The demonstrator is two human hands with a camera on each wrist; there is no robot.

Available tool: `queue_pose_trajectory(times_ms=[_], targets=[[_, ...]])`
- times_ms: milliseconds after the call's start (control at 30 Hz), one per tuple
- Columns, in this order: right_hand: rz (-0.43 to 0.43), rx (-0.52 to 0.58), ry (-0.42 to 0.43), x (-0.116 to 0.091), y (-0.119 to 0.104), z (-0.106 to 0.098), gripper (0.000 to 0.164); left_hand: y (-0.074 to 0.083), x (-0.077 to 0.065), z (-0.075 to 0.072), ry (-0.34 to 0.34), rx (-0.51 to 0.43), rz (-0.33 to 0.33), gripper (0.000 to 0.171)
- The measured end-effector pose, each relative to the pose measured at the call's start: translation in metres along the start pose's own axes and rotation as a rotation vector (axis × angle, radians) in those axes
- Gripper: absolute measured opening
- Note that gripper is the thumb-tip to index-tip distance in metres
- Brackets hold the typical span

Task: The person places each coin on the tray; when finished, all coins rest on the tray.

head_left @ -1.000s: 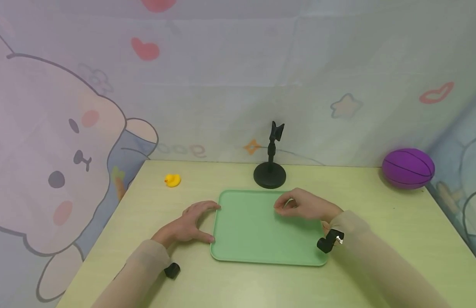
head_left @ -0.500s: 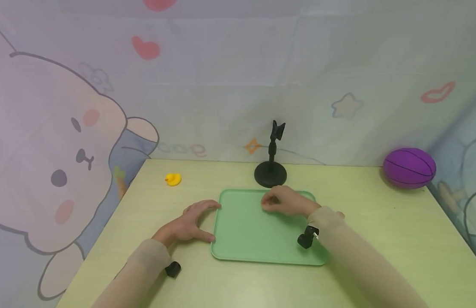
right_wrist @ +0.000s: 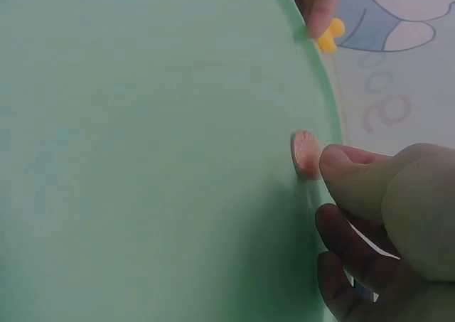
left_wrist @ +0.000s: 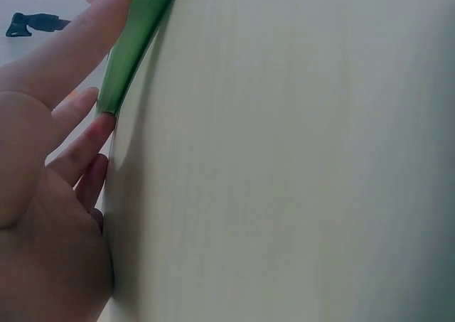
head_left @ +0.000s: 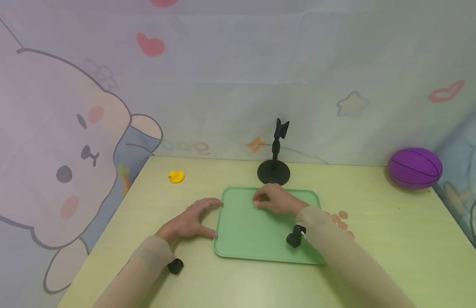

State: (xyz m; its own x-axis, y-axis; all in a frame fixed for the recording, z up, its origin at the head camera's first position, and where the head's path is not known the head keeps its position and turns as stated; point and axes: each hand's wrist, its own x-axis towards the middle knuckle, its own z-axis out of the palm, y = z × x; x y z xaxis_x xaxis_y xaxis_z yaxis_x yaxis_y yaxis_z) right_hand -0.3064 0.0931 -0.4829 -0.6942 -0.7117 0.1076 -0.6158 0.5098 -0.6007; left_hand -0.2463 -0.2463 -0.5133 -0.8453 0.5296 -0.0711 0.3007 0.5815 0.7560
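My right hand [head_left: 275,199] is over the upper part of a green tray [head_left: 245,239]. It pinches a copper-coloured coin [right_wrist: 304,154] by the edge between thumb and forefinger. The coin stands on edge in the right wrist view, close to the tray's surface; whether it touches is hard to tell. My left hand [head_left: 191,218] rests at the tray's left edge, thumb and fingers spread. In the left wrist view its fingers [left_wrist: 89,148] touch the green rim. Several more copper-coloured coins [head_left: 343,214] lie right of the tray, partly hidden by my right sleeve.
A black stand [head_left: 274,172] with a round base is just behind the tray. At the back left sits a yellow rubber duck [head_left: 177,176]. A purple ball [head_left: 415,168] lies at the back right corner. Behind the table hangs a printed cloth [head_left: 230,107].
My right hand has moved left across the tray, carrying the coin. Its sleeve has shifted too, so more of the loose coins show. My left hand stays at the tray's edge.
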Motion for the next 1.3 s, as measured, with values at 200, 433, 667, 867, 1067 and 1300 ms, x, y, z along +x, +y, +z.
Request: queue_pose_trajectory(times_ms=[200, 433, 667, 867, 1067, 1300], targets=[[0.050, -0.027, -0.016, 0.005, -0.001, 0.007, 0.014, 0.000, -0.001, -0.002, 0.000, -0.054, -0.026, 0.087], [0.051, -0.006, -0.052, 0.004, 0.004, 0.006, 0.017, 0.000, 0.000, -0.002, -0.004, -0.056, -0.027, 0.088], [0.050, -0.044, -0.041, 0.006, 0.000, 0.003, 0.012, 0.001, -0.001, -0.002, 0.000, -0.057, -0.015, 0.088], [0.092, -0.098, 0.041, 0.010, -0.007, 0.010, 0.011, 0.002, -0.001, -0.002, -0.002, -0.075, -0.032, 0.088], [0.102, -0.109, 0.074, 0.012, -0.011, 0.014, 0.012, 0.000, 0.000, -0.002, 0.002, -0.068, -0.019, 0.088], [0.100, -0.112, 0.084, 0.011, -0.010, 0.015, 0.013, 0.000, 0.000, -0.002, -0.007, -0.067, -0.015, 0.087]])
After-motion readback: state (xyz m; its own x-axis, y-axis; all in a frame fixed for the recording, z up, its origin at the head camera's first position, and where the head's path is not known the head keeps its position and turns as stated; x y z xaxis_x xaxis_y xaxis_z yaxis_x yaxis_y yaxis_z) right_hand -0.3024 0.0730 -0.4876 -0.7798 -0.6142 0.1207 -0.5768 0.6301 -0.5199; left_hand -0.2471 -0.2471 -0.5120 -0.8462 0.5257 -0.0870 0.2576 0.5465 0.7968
